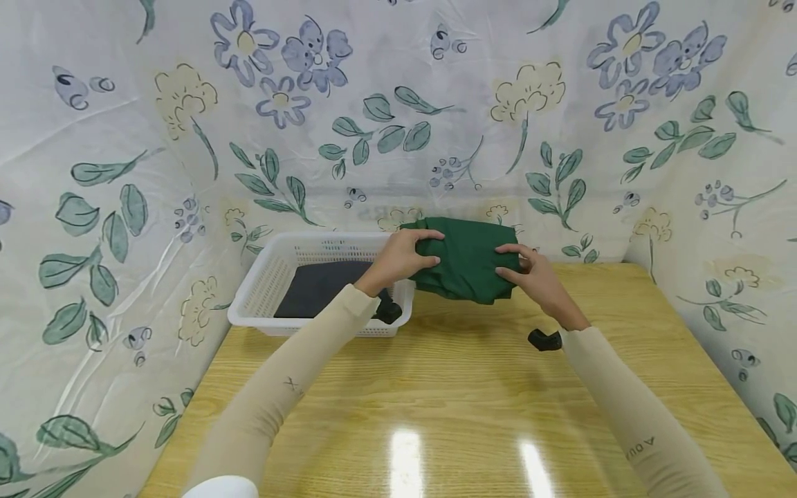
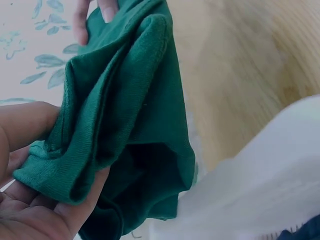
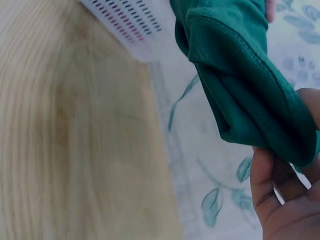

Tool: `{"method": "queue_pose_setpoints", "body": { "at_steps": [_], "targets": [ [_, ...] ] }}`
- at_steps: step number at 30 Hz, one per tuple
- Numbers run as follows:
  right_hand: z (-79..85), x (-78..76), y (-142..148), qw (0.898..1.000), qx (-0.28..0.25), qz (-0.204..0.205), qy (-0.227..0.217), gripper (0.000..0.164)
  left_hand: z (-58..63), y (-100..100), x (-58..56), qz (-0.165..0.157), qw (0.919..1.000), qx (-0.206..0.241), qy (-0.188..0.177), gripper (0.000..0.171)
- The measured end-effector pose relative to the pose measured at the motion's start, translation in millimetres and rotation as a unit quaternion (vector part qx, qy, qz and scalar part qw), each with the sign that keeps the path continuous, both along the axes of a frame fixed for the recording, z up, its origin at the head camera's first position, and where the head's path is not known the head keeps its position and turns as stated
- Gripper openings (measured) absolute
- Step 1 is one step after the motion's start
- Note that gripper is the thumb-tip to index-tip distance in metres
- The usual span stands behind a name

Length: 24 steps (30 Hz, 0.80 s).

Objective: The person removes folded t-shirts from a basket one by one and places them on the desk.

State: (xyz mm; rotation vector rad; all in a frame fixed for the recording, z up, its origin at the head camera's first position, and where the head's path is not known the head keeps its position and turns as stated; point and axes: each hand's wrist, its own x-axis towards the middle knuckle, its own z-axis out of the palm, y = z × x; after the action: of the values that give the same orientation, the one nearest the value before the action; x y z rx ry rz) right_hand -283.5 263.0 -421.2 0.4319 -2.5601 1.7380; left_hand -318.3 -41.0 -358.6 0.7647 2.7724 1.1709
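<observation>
A folded green garment, with ribbed or hemmed edges showing in both wrist views, is held up between two hands above the back of the table. My left hand grips its left end, thumb on the near face. At the right end, my right hand pinches the folded layers between thumb and fingers. In the left wrist view the layers of the green cloth hang partly loose underneath. Left of it, a white plastic basket holds a dark folded cloth, partly hidden by my left wrist.
A glossy wooden table spreads out in front. Behind it and at both sides hangs a floral sheet. Black wrist-worn devices show by each wrist. The basket's right end lies beneath my left hand.
</observation>
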Motion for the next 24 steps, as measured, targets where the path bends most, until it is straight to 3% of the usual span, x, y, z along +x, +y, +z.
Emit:
{"method": "queue_pose_setpoints", "body": {
  "at_steps": [16, 24],
  "targets": [
    [-43.2, -10.4, 15, 0.999, 0.020, -0.017, -0.040, 0.044, -23.0, 33, -5.7, 0.001, 0.9965, -0.078, -0.029, 0.048],
    [-55.8, -15.1, 15, 0.997, 0.038, -0.029, -0.056, 0.041, -30.7, 43, -15.3, -0.023, 0.9935, -0.103, -0.042, 0.048]
  ]
}}
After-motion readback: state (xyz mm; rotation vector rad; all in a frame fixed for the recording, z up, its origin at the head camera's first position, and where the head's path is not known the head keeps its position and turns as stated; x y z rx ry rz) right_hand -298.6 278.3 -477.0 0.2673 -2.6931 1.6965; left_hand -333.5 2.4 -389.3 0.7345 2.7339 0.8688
